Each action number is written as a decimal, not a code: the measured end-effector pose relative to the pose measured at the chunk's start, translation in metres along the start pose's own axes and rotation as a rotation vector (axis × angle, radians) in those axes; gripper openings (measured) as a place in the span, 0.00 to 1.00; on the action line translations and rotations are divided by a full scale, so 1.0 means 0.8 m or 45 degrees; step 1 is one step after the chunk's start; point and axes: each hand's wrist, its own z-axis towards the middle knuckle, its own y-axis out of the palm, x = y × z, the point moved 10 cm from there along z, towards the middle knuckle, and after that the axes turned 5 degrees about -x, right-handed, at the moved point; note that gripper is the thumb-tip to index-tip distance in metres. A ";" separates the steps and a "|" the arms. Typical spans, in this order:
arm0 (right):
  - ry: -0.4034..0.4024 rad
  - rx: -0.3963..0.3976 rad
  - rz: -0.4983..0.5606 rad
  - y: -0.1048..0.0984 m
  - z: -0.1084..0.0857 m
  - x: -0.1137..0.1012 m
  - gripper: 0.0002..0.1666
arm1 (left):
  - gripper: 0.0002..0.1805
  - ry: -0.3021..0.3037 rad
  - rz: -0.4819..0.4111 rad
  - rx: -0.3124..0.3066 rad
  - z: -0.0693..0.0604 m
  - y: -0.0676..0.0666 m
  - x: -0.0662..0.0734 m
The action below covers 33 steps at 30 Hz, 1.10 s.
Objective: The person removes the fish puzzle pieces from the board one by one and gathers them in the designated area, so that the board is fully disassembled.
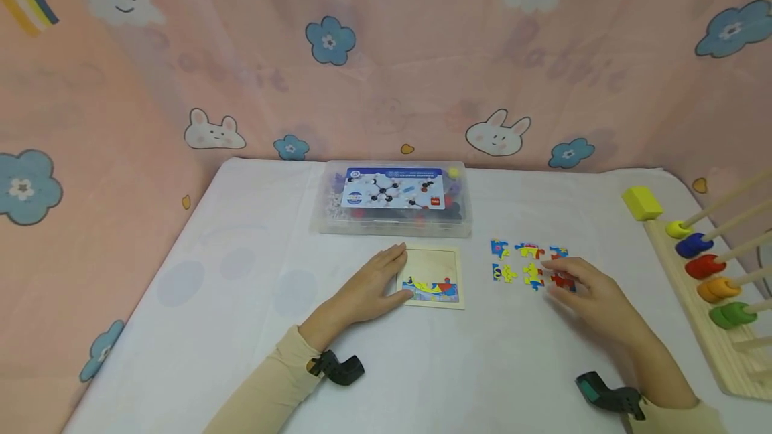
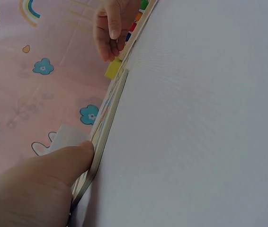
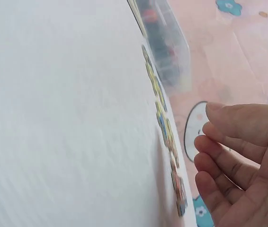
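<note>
A square wooden puzzle tray lies flat on the table, with colourful jigsaw pieces filling its lower part. My left hand rests at the tray's left edge, thumb and fingers extended; in the left wrist view the thumb touches the rim. To the right, several loose jigsaw pieces form two rows. Over the right end of these rows is my right hand, partly covering a red piece. Its fingers are loosely bent with nothing between them, apart from the pieces in the right wrist view.
Behind the tray stands a clear plastic case with a molecule-picture label. A wooden bead frame with coloured beads runs along the right side, next to a yellow block. A patterned pink cloth hangs behind the white table.
</note>
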 end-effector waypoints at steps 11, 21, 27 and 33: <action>-0.108 -0.081 0.103 0.060 0.023 -0.070 0.24 | 0.43 0.037 0.044 -0.054 -0.007 -0.002 0.002; -0.158 -0.200 0.215 0.106 0.046 -0.127 0.26 | 0.40 0.034 0.087 -0.084 -0.020 0.006 0.008; -0.231 -0.237 0.237 0.139 0.059 -0.162 0.27 | 0.35 0.095 0.049 0.037 -0.028 0.000 0.011; -0.210 -0.255 0.202 0.160 0.069 -0.178 0.26 | 0.35 0.123 0.004 0.079 -0.029 -0.001 0.008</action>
